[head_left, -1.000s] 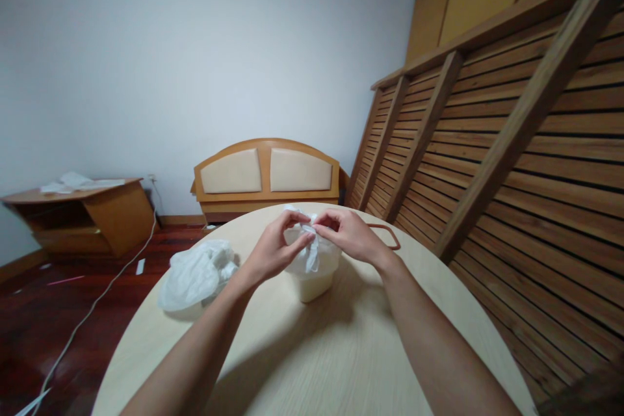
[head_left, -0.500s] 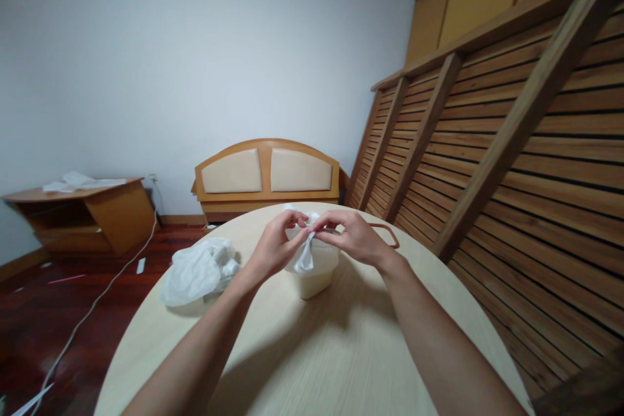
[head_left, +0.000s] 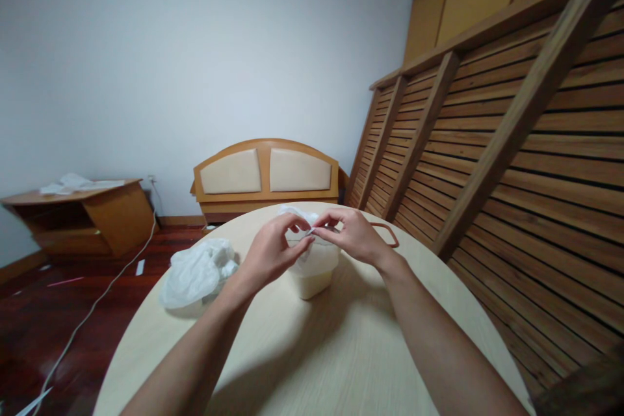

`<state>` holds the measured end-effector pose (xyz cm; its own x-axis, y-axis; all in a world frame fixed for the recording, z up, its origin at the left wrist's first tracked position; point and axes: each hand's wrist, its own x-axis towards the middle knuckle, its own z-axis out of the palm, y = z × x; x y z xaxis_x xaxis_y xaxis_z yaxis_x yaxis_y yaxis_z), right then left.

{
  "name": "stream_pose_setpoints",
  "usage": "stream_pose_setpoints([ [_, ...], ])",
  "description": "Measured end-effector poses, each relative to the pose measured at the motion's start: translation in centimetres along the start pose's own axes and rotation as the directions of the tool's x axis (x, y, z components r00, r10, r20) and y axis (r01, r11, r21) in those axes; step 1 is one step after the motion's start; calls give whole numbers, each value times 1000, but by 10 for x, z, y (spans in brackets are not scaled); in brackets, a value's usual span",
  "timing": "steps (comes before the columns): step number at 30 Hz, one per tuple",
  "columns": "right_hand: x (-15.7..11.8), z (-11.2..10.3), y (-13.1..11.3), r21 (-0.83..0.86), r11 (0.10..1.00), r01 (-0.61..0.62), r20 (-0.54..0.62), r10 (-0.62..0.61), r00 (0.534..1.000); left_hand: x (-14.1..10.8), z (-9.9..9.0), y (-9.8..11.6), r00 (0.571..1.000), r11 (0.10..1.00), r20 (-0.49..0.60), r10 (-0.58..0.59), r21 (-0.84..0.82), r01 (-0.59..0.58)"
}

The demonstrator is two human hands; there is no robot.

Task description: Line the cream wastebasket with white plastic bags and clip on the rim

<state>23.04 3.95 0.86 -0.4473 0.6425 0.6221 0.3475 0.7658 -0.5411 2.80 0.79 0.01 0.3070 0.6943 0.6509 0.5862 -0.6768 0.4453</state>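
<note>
A small cream-coloured bin [head_left: 312,285] stands on the round table, with a thin white plastic bag [head_left: 319,260] over its top. Above the bin, my right hand [head_left: 353,234] pinches a bit of the bag between thumb and forefinger. My left hand [head_left: 273,250] meets it there, its thumb and forefinger closing around the same bit of plastic. The fingers cover most of the pinched spot. Some of the white bag sticks up behind my fingers. A brown handle [head_left: 392,234] shows to the right, partly behind my right hand; what it belongs to is hidden.
On the left of the pale round table [head_left: 370,351] lies a crumpled white plastic bag [head_left: 199,273]. A slatted wooden panel [head_left: 478,162] leans along the right side. Beyond are a headboard [head_left: 266,172], a low cabinet [head_left: 117,218] and a cable [head_left: 97,305] on the floor.
The twisted white strip that hung from my fingers over the bin's front no longer hangs there. My left thumb and forefinger have moved a little apart; my right hand has barely moved.
</note>
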Motion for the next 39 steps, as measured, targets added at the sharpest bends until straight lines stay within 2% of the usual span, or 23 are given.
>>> stream_pose_setpoints([
  [3, 0, 0, 0, 18, 1000, -8, 15, 8, 1000, -1, 1, -1, 998, 998, 22, -58, 8, 58],
  [9, 1, 3, -7, 23, 1000, -20, 0, 20, 1000, -2, -2, 1, 998, 996, 42, -50, 71, 47],
  [12, 1, 5, -6, 72, 997, -36, 20, 34, 999, -2, 0, 0, 997, 992, 14, -81, 96, 80],
  [16, 0, 5, 2, 117, 993, -22, 55, 15, 998, -2, 0, -2, 998, 993, -19, -53, 107, 55],
  [19, -1, 1, 11, 97, 995, -32, 81, 25, 996, 0, -5, -3, 997, 994, -63, -50, 96, 56],
  [23, -2, -5, 21, 50, 997, -64, 67, 60, 996, 2, -13, -7, 985, 989, -135, -111, 83, 123],
  [27, -2, -12, 31, -30, 994, -108, 12, 108, 994, 4, -18, -17, 960, 978, -204, -191, 45, 204],
  [31, -2, -19, 45, -54, 991, -119, -96, 113, 989, 6, -21, -31, 935, 961, -250, -253, 48, 273],
  [39, -1, -27, 70, -176, 970, -168, -348, 98, 932, 8, -24, -42, 917, 938, -227, -328, 39, 345],
])
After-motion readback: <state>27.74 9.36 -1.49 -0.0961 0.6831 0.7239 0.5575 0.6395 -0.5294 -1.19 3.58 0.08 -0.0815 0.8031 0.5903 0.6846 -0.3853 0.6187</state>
